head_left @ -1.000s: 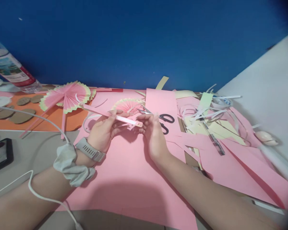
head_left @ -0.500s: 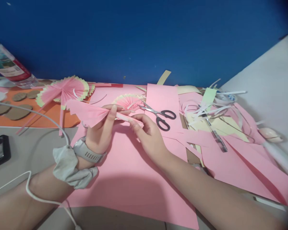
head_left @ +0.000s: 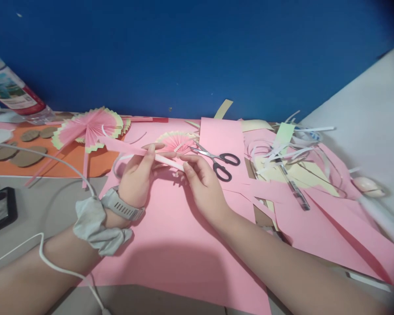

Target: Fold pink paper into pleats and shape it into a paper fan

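Note:
Between both hands is a strip of pink paper [head_left: 169, 162], rolled or folded narrow at its right part, with a flatter flap reaching up to the left. My left hand [head_left: 139, 173] pinches it near the middle, thumb on top. My right hand [head_left: 202, 186] grips the right end between thumb and fingers. Below them lies a large pink sheet [head_left: 180, 245]. Just behind the hands rests a pleated pink paper fan [head_left: 177, 142] with a pale yellow edge. Black-handled scissors [head_left: 218, 159] lie slightly spread to the right of my right hand.
Finished-looking pink fans [head_left: 92, 124] with paper sticks and brown discs [head_left: 29, 156] lie at left, near a bottle [head_left: 15, 94] and a phone [head_left: 0, 210]. Paper scraps [head_left: 282, 151] and a pen [head_left: 295, 188] are at right. A white cable [head_left: 59, 273] crosses my left forearm.
The wide pleated left part of the pink paper has turned edge-on and looks narrower. My right hand has shifted slightly, still holding the right end. The view has moved a little.

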Tool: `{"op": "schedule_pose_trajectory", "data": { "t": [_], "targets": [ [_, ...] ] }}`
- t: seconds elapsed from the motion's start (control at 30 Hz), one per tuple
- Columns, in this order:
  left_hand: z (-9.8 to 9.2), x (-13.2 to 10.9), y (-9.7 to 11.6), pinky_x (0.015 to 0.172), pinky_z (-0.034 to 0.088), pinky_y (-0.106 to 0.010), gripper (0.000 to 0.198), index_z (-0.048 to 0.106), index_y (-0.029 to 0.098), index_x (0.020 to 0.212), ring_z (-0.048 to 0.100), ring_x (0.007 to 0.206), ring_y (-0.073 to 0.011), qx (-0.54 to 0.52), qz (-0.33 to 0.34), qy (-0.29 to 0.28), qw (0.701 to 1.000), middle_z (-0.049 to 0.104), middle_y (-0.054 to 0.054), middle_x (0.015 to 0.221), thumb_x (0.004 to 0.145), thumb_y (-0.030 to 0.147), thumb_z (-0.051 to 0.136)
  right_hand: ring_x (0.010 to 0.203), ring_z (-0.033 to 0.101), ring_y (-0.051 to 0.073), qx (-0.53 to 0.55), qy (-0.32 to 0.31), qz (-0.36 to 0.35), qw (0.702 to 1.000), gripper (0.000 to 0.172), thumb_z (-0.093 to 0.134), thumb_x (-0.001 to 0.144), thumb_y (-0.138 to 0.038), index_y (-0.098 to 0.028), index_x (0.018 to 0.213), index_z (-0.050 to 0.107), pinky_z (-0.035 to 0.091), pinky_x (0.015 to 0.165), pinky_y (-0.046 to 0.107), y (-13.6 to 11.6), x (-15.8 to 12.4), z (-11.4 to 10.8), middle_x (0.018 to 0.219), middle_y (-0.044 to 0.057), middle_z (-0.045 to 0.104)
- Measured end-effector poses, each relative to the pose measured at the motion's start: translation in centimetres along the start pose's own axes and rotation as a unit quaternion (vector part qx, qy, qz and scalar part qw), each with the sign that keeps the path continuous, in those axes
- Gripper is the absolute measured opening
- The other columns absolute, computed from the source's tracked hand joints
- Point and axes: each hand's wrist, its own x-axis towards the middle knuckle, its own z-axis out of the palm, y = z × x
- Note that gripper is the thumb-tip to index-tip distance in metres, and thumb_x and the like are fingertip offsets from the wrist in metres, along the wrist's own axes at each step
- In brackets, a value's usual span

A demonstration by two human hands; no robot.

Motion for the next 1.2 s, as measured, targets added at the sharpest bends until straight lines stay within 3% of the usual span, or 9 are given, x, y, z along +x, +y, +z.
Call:
{"op": "schedule_pose_trajectory", "data": {
  "t": [0.13,0.27,0.33,0.77,1.03,1.2],
  "targets": [
    [0.17,-0.21,0.17,0.065,0.055,-0.029,0.033,0.055,0.021,0.102,0.065,0.074,-0.0161,0.032,-0.035,-0.036,0.998,0.067,-0.004,0.089,0.079,0.043,0.063,0.076,0.054,0.012,0.005,0.027,-0.02,0.999,0.011,0.048,0.092,-0.028,-0.024,0.101,0.05,0.045,0.069,0.026,0.25,-0.08,-0.04,0.088,0.0,0.056],
    [0.34,-0.4,0.34,0.059,0.048,-0.022,0.02,0.063,0.015,0.085,0.058,0.066,-0.0112,0.124,-0.023,-0.129,0.984,0.064,-0.001,0.073,0.075,0.031,0.07,0.084,0.056,0.012,-0.021,0.021,-0.055,0.998,0.008,0.049,0.092,-0.026,-0.024,0.099,0.049,0.045,0.077,0.028,-0.01,-0.42,0.04,0.09,0.0,0.056],
    [0.45,-0.43,0.47,0.061,0.046,-0.021,0.016,0.066,0.013,0.078,0.057,0.066,-0.0106,0.139,-0.021,-0.144,0.98,0.065,-0.002,0.072,0.078,0.029,0.067,0.086,0.056,0.013,-0.035,0.014,-0.063,0.997,0.008,0.048,0.092,-0.025,-0.024,0.1,0.048,0.045,0.079,0.029,-0.11,-0.61,0.08,0.091,0.0,0.055],
    [-0.02,-0.25,-0.41,0.057,0.041,-0.019,0.019,0.054,0.016,0.07,0.047,0.059,-0.0068,0.045,-0.047,-0.088,0.994,0.053,0.005,0.063,0.081,0.03,0.063,0.084,0.054,0.013,-0.048,0.001,-0.07,0.996,0.011,0.046,0.094,-0.025,-0.027,0.104,0.043,0.044,0.077,0.031,-0.11,-0.83,0.18,0.087,-0.002,0.051],
    [0.24,-0.2,-0.22,0.053,0.042,-0.019,0.023,0.059,0.016,0.07,0.051,0.056,-0.0075,0.015,-0.071,-0.05,0.996,0.056,0.003,0.062,0.08,0.036,0.062,0.082,0.053,0.011,-0.051,0.005,-0.075,0.996,0.016,0.046,0.093,-0.022,-0.028,0.108,0.043,0.043,0.077,0.029,-0.03,-0.83,0.21,0.086,-0.003,0.051],
    [0.3,-0.25,-0.18,0.053,0.043,-0.021,0.027,0.058,0.015,0.07,0.05,0.056,-0.0086,0.009,-0.08,-0.054,0.995,0.055,0.001,0.062,0.08,0.04,0.061,0.079,0.054,0.01,-0.046,0.006,-0.076,0.996,0.016,0.046,0.093,-0.021,-0.028,0.108,0.043,0.044,0.074,0.027,-0.06,-0.89,0.29,0.084,-0.004,0.052]
  ]
}}
